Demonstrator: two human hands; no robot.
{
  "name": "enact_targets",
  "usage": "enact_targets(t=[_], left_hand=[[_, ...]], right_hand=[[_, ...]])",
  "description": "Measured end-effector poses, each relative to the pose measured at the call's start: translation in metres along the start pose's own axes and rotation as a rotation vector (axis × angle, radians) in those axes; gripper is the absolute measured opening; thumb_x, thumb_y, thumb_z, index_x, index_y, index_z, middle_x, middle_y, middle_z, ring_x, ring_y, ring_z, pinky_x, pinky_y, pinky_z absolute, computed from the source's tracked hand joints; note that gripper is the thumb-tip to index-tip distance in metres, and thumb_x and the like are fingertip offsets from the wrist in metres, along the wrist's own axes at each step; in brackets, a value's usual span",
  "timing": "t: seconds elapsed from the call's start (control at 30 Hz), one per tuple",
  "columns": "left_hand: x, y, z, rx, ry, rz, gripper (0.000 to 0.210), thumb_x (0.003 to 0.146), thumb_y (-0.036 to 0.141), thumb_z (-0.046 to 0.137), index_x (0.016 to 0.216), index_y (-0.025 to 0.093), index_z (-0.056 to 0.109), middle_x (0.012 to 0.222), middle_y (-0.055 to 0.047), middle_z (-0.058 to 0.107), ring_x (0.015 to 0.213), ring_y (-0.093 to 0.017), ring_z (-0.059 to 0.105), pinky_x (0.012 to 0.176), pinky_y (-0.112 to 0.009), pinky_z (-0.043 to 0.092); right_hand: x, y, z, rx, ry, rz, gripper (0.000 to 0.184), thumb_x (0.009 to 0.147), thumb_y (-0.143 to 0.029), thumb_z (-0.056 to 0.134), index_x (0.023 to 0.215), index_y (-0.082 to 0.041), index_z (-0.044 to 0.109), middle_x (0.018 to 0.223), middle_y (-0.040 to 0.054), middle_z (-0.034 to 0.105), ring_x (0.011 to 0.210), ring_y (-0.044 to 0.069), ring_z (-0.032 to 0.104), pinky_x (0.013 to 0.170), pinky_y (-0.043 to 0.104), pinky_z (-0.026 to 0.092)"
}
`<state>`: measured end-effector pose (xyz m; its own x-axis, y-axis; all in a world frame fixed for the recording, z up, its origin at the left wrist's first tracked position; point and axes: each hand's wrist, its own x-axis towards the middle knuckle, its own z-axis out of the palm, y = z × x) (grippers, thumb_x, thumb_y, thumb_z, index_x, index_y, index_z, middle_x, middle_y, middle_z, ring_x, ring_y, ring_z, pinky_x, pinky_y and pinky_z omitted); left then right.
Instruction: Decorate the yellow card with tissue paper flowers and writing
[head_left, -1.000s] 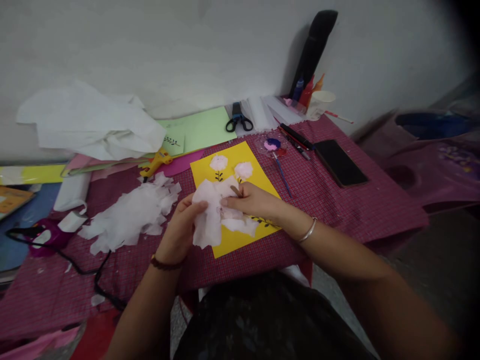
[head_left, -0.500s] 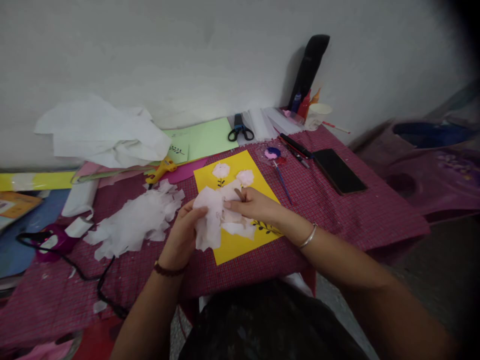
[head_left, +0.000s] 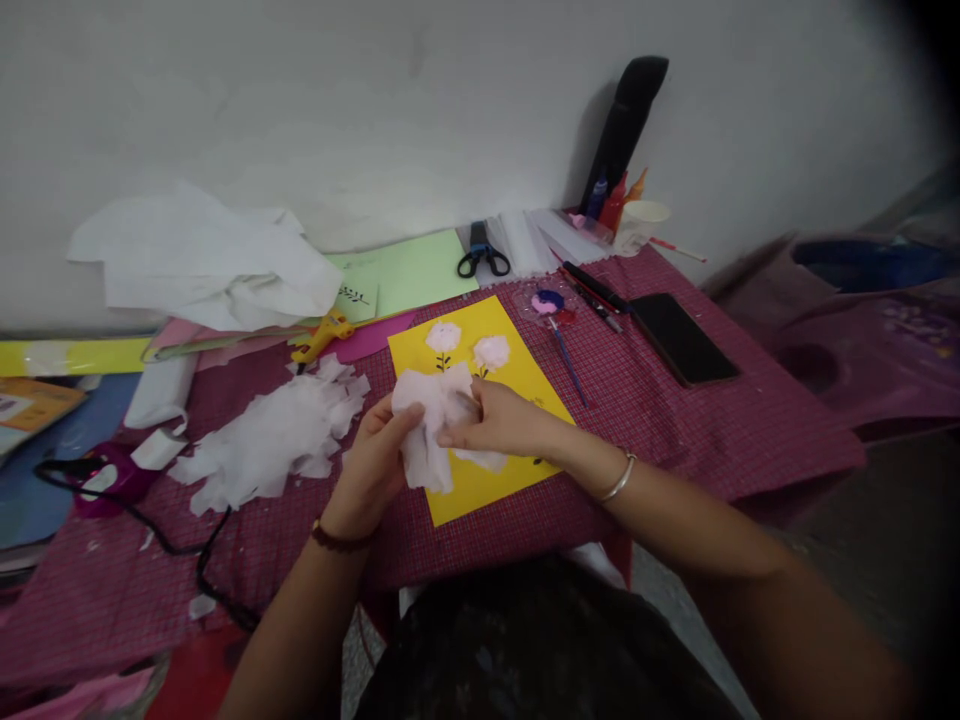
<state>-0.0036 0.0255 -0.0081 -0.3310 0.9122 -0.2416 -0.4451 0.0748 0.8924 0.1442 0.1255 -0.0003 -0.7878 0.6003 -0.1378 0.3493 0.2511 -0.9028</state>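
A thin white tissue-like paper piece (head_left: 424, 420) is pinched between both hands above a yellow sheet (head_left: 525, 375). My left hand (head_left: 382, 450) grips its left side, thumb on top. On the right side, the thumb and fingers of my right hand (head_left: 506, 420) close on the crumpled part. Two pale pink paper flowers, one on the left (head_left: 443, 337) and one on the right (head_left: 491, 351), sit on the yellow sheet over dark painted stems. More white paper lies partly hidden under my hands. A heap of cut white paper pieces (head_left: 281, 430) rests left of my left hand.
A yellow glue gun (head_left: 324, 336) lies behind the heap. Scissors (head_left: 482, 252) rest on pale green paper (head_left: 412, 267). On the right are a paint palette (head_left: 551, 302), a paintbrush (head_left: 568, 365) and a phone (head_left: 682, 338). A black cable (head_left: 150, 530) crosses the left side.
The white paper is more gathered and bunched between my hands. My right hand has shifted slightly left, hiding more of the painted leaves.
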Motion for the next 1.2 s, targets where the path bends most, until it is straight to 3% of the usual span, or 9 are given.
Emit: enact_targets(t=[0.23,0.37,0.5,0.6,0.8,0.97,1.07,1.2], left_hand=[[-0.001,0.003,0.005,0.047,0.05,-0.045,0.026,0.067,0.031,0.078,0.087,0.018,0.068,0.072,-0.001,0.073,0.076,-0.021,0.071,0.063,-0.026,0.056],[0.001,0.003,0.002,0.048,0.044,-0.108,0.028,0.066,0.032,0.078,0.089,0.018,0.068,0.076,-0.003,0.073,0.077,-0.021,0.071,0.063,-0.027,0.056],[0.003,0.0,-0.005,0.057,-0.041,-0.192,0.045,0.053,0.028,0.087,0.093,0.015,0.069,0.078,-0.006,0.075,0.068,-0.023,0.071,0.058,-0.029,0.056],[0.003,0.0,-0.007,0.07,-0.118,-0.246,0.045,0.052,0.024,0.088,0.091,0.013,0.07,0.076,-0.008,0.075,0.06,-0.021,0.07,0.057,-0.028,0.057],[0.002,0.006,-0.009,-0.001,-0.204,-0.258,0.037,0.059,0.022,0.084,0.093,0.014,0.072,0.084,-0.009,0.076,0.061,-0.018,0.071,0.06,-0.026,0.058],[0.004,0.009,-0.012,-0.082,-0.238,-0.218,0.036,0.061,0.023,0.083,0.095,0.014,0.072,0.085,-0.009,0.076,0.061,-0.018,0.071,0.058,-0.025,0.057],[0.009,0.007,-0.013,-0.073,-0.206,-0.216,0.031,0.061,0.02,0.082,0.091,0.014,0.072,0.08,-0.008,0.076,0.059,-0.016,0.069,0.055,-0.023,0.055],[0.014,0.002,-0.017,0.059,-0.16,-0.168,0.035,0.061,0.015,0.079,0.095,0.015,0.071,0.075,-0.004,0.075,0.058,-0.014,0.067,0.054,-0.021,0.053]], right_hand=[[0.003,0.004,0.004,0.069,-0.043,-0.051,0.011,0.07,-0.024,0.059,0.078,-0.017,0.055,0.066,-0.0018,0.053,0.058,0.011,0.045,0.053,0.024,0.037],[0.004,0.007,0.004,0.072,-0.016,-0.117,0.014,0.072,-0.018,0.053,0.085,-0.018,0.055,0.077,0.0015,0.06,0.066,0.013,0.05,0.06,0.025,0.042],[0.002,0.008,0.006,0.105,-0.037,-0.183,0.018,0.077,-0.022,0.053,0.094,-0.017,0.057,0.088,0.0041,0.064,0.076,0.014,0.055,0.069,0.026,0.046],[0.0,0.006,0.004,0.116,-0.048,-0.161,0.026,0.077,-0.029,0.06,0.1,-0.016,0.059,0.094,0.0053,0.065,0.08,0.015,0.057,0.071,0.027,0.047],[0.002,0.002,-0.008,0.035,0.005,-0.096,0.015,0.076,-0.027,0.062,0.085,-0.016,0.06,0.075,0.0006,0.058,0.064,0.011,0.048,0.055,0.024,0.038],[0.007,0.007,-0.014,0.211,-0.078,-0.054,0.016,0.076,-0.028,0.063,0.083,-0.015,0.058,0.071,-0.001,0.056,0.06,0.009,0.047,0.054,0.023,0.038],[0.01,0.013,-0.013,0.284,-0.08,-0.036,0.017,0.075,-0.031,0.064,0.081,-0.016,0.057,0.073,-0.0008,0.058,0.062,0.01,0.05,0.055,0.023,0.04],[0.009,0.021,-0.01,0.222,-0.047,-0.047,0.014,0.077,-0.031,0.06,0.081,-0.018,0.058,0.072,-0.0014,0.058,0.061,0.01,0.049,0.053,0.022,0.039]])
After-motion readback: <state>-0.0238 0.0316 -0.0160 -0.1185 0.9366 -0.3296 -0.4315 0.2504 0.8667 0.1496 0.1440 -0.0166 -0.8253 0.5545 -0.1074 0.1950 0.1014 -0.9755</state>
